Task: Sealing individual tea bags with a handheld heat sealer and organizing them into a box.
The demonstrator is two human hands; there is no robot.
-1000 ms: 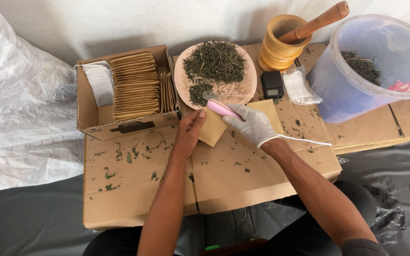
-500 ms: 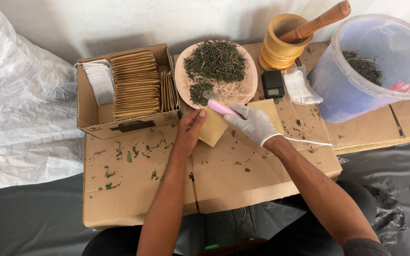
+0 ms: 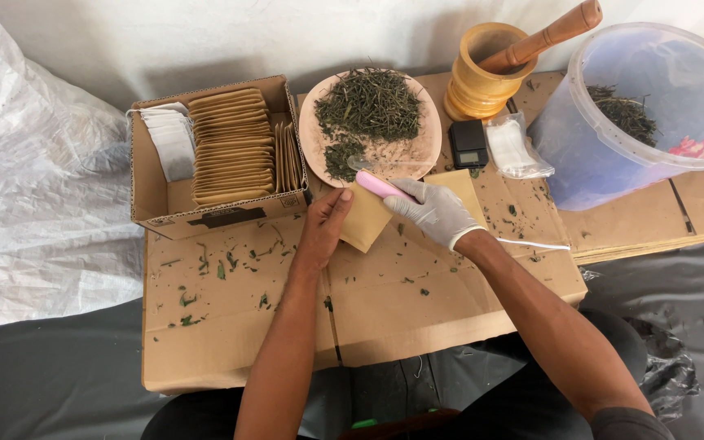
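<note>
The bare left hand [image 3: 323, 228] pinched a tan paper pouch [image 3: 366, 218] over the flattened cardboard work surface [image 3: 385, 301]. The gloved right hand [image 3: 435, 212] gripped a pink-handled tool [image 3: 380, 187] at the pouch mouth. Beyond stood the plate of dried herbs [image 3: 370, 122].

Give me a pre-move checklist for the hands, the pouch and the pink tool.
1. Left hand grip on the flat brown paper pouch: ok, fingers on its left edge.
2. Gloved right hand holds the pink corded handheld tool: ok.
3. Tool against the pouch's top edge: ok, but jaws hidden.
4. White cord free: ok, lying loose on the cardboard work surface.
5. Pouch contents: cannot tell.
6. Round pink plate of dried green herbs apart from the tool: ok.
</note>
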